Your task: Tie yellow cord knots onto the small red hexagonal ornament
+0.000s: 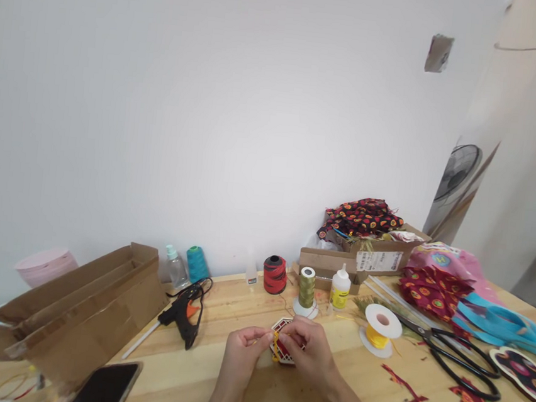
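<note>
A small polygonal piece with a pale lattice over a dark red backing (281, 323) is at the table's front, partly covered by my hands. A yellow cord (276, 349) runs down its left side. My left hand (247, 349) pinches the cord between thumb and forefinger at that edge. From the right, my right hand (308, 350) lies over the piece, its thumb and forefinger closed by the same cord; its fingertips are partly hidden. A white spool of yellow cord (383, 323) stands to the right of my hands.
Behind my hands are a green thread spool (307, 288), red thread cone (275, 275) and glue bottle (340, 288). Black-handled scissors (456, 358) and fabric (433, 299) lie right. On the left are a glue gun (185, 316), phone (108, 388) and long cardboard box (90, 316).
</note>
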`<state>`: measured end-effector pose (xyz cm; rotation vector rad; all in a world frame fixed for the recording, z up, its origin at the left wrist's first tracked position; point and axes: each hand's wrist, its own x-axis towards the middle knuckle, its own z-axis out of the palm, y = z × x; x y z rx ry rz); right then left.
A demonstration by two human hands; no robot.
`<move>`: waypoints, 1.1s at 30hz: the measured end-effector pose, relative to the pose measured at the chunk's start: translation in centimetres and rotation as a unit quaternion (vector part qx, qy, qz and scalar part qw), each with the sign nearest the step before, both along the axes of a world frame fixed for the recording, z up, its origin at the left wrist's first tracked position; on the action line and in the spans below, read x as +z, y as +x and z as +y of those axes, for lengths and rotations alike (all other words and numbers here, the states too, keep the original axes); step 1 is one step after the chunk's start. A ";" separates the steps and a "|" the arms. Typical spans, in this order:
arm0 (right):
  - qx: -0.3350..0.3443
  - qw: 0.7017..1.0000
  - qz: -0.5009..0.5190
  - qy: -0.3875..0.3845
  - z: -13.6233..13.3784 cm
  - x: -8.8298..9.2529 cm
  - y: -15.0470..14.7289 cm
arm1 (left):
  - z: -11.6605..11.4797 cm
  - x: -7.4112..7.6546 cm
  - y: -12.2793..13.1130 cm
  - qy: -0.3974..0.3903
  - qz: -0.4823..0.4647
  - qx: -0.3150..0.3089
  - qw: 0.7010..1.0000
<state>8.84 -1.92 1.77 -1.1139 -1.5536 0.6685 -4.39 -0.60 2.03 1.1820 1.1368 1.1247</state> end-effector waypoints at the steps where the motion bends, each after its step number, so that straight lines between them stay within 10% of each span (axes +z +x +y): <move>1: 0.003 0.999 0.029 -0.015 0.0 0.1 0.0 | -0.1 0.1 0.0 0.001 0.001 -0.003 1.000; 6: -0.006 0.979 0.165 -0.120 0.2 0.2 -0.4 | -0.1 0.1 0.0 0.020 0.004 -0.029 0.999; 18: -0.032 0.999 -0.029 -0.005 0.2 -0.6 0.0 | 0.4 -0.6 -0.1 -0.019 -0.007 -0.058 0.998; 33: -0.023 0.996 0.051 -0.068 0.4 -0.7 -0.2 | 0.2 -0.7 -0.2 -0.039 -0.018 -0.088 0.995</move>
